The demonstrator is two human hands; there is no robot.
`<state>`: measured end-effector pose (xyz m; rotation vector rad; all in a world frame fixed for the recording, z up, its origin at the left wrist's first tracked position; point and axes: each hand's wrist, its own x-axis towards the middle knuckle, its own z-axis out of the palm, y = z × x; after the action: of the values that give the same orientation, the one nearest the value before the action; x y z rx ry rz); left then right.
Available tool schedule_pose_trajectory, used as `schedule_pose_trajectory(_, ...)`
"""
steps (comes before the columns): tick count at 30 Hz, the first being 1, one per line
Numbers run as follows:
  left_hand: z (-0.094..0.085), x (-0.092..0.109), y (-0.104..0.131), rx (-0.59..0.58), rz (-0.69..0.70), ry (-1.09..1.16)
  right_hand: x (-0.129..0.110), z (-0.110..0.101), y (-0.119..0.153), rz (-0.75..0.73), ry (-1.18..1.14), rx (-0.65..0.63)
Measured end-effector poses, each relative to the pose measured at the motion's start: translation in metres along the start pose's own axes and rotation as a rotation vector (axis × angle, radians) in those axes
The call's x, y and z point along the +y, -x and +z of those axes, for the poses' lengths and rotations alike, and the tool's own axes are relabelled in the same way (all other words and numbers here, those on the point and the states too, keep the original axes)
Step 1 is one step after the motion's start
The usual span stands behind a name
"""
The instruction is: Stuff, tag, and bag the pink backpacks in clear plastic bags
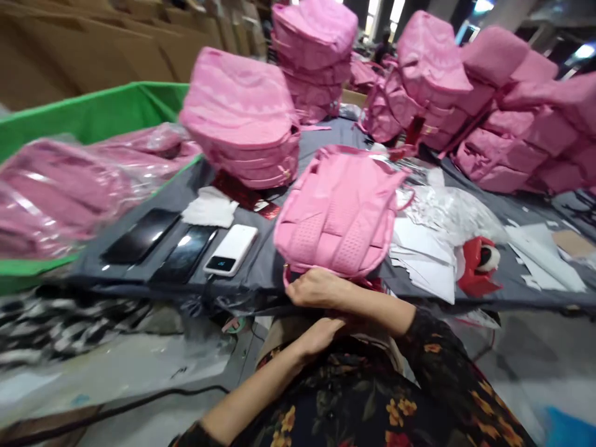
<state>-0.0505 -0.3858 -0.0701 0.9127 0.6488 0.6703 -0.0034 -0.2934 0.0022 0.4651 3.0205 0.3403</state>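
A pink backpack [342,214] lies on the dark cloth-covered table [261,273], its padded shoulder straps facing up and its base towards me. My right hand [314,288] reaches across to the left and is closed at the backpack's near edge, beside a small pink strap end; what its fingers hold is hidden. Below it, my left hand [326,330] is close against my body, under the right forearm, with its fingers out of sight.
Pink backpacks stand stacked behind [242,112] and at the right [535,130]. A green-sided bin [158,102] holds plastic-wrapped bags. Two dark phones, a white power bank [231,249] and a white cloth lie left; papers [426,257], clear plastic and a red-wrapped roll [477,267] lie right.
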Motion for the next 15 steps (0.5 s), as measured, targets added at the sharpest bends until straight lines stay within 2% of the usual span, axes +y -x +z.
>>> schedule_pose_trajectory(2, -0.003, -0.003, 0.014, -0.194, -0.12, -0.095, -0.003, 0.015, -0.013, -0.036, -0.03, -0.037)
schedule_pose_trajectory(3, -0.005, -0.004, 0.021, -0.216, -0.129, -0.191, -0.003, 0.016, -0.015, -0.045, -0.052, -0.03)
schedule_pose_trajectory(4, -0.007, -0.005, 0.027, -0.162, -0.076, -0.326, -0.003, 0.016, -0.012, -0.058, -0.081, 0.011)
schedule_pose_trajectory(5, -0.011, -0.004, 0.032, -0.041, 0.046, -0.486, -0.002, 0.013, -0.004, -0.075, -0.118, 0.094)
schedule_pose_trajectory(7, -0.021, 0.0, 0.039, 0.314, 0.417, -0.781, 0.001, 0.008, 0.027, -0.036, -0.215, 0.389)
schedule_pose_trajectory(9, -0.033, 0.008, 0.038, 0.649, 0.799, -1.001, 0.006, 0.008, 0.075, 0.199, -0.339, 0.711)
schedule_pose_trajectory(10, -0.039, 0.013, 0.034, 0.757, 0.928, -1.104, 0.01, 0.011, 0.102, 0.376, -0.411, 0.805)
schedule_pose_trajectory(11, -0.043, 0.018, 0.029, 0.821, 1.002, -1.213, 0.014, 0.016, 0.127, 0.541, -0.487, 0.816)
schedule_pose_trajectory(12, -0.046, 0.023, 0.024, 0.84, 1.028, -1.323, 0.019, 0.022, 0.15, 0.645, -0.559, 0.756)
schedule_pose_trajectory(13, -0.047, 0.026, 0.018, 0.821, 1.033, -1.42, 0.023, 0.03, 0.168, 0.682, -0.612, 0.647)
schedule_pose_trajectory(15, -0.042, 0.027, 0.011, 0.771, 1.08, -1.511, 0.027, 0.048, 0.188, 0.638, -0.649, 0.391)
